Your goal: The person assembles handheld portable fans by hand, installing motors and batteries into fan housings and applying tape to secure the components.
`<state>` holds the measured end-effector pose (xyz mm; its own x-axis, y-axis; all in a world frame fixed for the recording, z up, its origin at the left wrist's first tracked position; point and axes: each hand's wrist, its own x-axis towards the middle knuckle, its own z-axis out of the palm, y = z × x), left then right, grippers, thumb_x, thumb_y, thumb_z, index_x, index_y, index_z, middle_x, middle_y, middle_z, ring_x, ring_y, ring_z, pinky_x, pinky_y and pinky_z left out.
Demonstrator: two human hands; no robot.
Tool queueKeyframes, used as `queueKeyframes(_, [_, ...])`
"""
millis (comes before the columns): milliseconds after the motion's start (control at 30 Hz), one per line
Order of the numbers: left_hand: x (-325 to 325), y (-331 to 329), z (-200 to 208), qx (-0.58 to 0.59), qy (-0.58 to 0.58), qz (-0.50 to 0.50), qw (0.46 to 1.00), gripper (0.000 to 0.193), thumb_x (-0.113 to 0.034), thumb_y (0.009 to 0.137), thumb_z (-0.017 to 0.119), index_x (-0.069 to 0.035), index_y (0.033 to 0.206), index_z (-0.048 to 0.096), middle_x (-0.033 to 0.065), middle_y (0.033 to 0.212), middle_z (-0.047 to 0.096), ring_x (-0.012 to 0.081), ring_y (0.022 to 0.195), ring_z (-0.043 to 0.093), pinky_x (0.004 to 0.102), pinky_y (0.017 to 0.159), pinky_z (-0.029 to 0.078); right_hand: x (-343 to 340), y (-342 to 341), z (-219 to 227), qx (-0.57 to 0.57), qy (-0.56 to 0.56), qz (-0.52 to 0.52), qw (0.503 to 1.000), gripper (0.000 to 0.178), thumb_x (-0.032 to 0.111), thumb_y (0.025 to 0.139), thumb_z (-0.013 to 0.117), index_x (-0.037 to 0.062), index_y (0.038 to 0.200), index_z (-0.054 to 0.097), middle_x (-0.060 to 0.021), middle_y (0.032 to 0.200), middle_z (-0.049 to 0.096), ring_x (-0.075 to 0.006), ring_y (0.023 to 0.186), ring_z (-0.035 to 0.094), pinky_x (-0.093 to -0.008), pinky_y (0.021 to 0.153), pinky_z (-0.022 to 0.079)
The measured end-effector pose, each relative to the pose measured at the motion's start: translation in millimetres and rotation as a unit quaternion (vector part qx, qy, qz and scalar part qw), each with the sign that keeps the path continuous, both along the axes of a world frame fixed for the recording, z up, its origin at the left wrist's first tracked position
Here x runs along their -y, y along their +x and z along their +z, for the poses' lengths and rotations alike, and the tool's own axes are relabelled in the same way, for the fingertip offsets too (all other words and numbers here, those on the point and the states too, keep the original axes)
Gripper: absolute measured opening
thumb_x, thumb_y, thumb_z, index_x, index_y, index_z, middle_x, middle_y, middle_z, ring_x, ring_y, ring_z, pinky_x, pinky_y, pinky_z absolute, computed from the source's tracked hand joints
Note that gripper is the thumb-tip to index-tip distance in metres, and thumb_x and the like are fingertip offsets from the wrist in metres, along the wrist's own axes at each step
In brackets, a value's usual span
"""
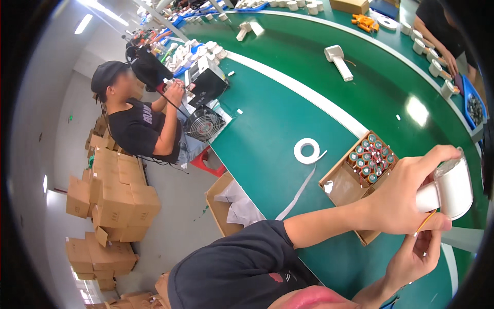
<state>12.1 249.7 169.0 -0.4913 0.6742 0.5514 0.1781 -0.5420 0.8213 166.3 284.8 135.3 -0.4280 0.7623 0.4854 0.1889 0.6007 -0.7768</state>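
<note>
Gripping: left hand [393, 195] round white housing [455, 190]
Right hand [416, 260]: at wire [425, 222]; pinch unclear
Wire: tugging could strain it
Tape strip [299, 194]: near bench [257, 134] edge, might snag sleeve [231, 257]

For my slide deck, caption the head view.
Left hand holds a white housing, right hand at its yellow wire, near a carton of wired cylinders.

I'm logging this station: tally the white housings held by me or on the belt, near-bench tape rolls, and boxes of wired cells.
White housing in left hand: 1
White housings on green belt: 2
Tape roll on near bench: 1
Box of wired cells: 1
Total: 5
</note>
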Motion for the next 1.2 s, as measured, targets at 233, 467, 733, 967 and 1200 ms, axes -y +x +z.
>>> queueKeyframes(233, [-8.0, 3.5, -5.0, 0.011, 0.022, 0.038, 0.999, 0.082, -0.016, 0.058, 0.086, -0.003, 0.126, 0.044, 0.0136, 0.088, 0.067, 0.0264, 0.072, 0.066, 0.0343, 0.07, 0.053, 3.4, -3.4, 0.6, 0.0, 0.013, -0.009, 1.0, 0.037, -0.009, 0.086, 0.069, -0.0114, 0.122, 0.062, -0.0115, 0.097, 0.066, -0.0119, 0.078, 0.063, -0.0206, 0.064, 0.049])
queueKeyframes(467, [-3.6, 5.9, 0.5, 0.021, 0.055, 0.024, 0.998, 0.081, -0.016, 0.057, 0.087, -0.003, 0.124, 0.044, 0.0132, 0.087, 0.066, 0.0236, 0.071, 0.066, 0.0332, 0.068, 0.053, 9.9, 1.7, 7.8, 0.017, 0.027, -0.036, 0.999, 0.041, -0.007, 0.085, 0.07, -0.0106, 0.125, 0.061, -0.014, 0.1, 0.07, -0.0139, 0.081, 0.066, -0.0225, 0.069, 0.052])
queueKeyframes(733, [3.7, 9.5, 5.3, 0.008, 0.084, 0.035, 0.996, 0.082, -0.017, 0.057, 0.089, -0.004, 0.125, 0.044, 0.0132, 0.084, 0.068, 0.024, 0.069, 0.067, 0.033, 0.066, 0.053, 9.6, 9.1, 3.4, -0.03, 0.026, 0.021, 0.999, 0.045, -0.007, 0.086, 0.069, -0.0125, 0.129, 0.057, -0.0161, 0.106, 0.069, -0.0162, 0.087, 0.067, -0.0244, 0.075, 0.052])
queueKeyframes(967, [9.1, 10.4, 5.8, 0.001, 0.054, 0.029, 0.998, 0.082, -0.017, 0.059, 0.088, -0.004, 0.127, 0.043, 0.0139, 0.084, 0.069, 0.025, 0.069, 0.067, 0.0339, 0.068, 0.053, 9.4, 11.7, 2.9, -0.026, 0.016, 0.029, 0.999, 0.043, -0.009, 0.088, 0.065, -0.0128, 0.13, 0.056, -0.018, 0.111, 0.068, -0.0177, 0.088, 0.067, -0.0258, 0.078, 0.053])
queueKeyframes(1200, [9.1, 9.6, 7.8, 0.0, 0.035, 0.028, 0.999, 0.084, -0.019, 0.061, 0.089, -0.004, 0.129, 0.044, 0.0137, 0.086, 0.069, 0.0252, 0.072, 0.067, 0.0343, 0.07, 0.053, 10.4, 6.3, 8.1, -0.044, 0.027, 0.03, 0.998, 0.041, -0.009, 0.088, 0.065, -0.0128, 0.128, 0.058, -0.0184, 0.11, 0.068, -0.019, 0.09, 0.068, -0.0271, 0.079, 0.054])
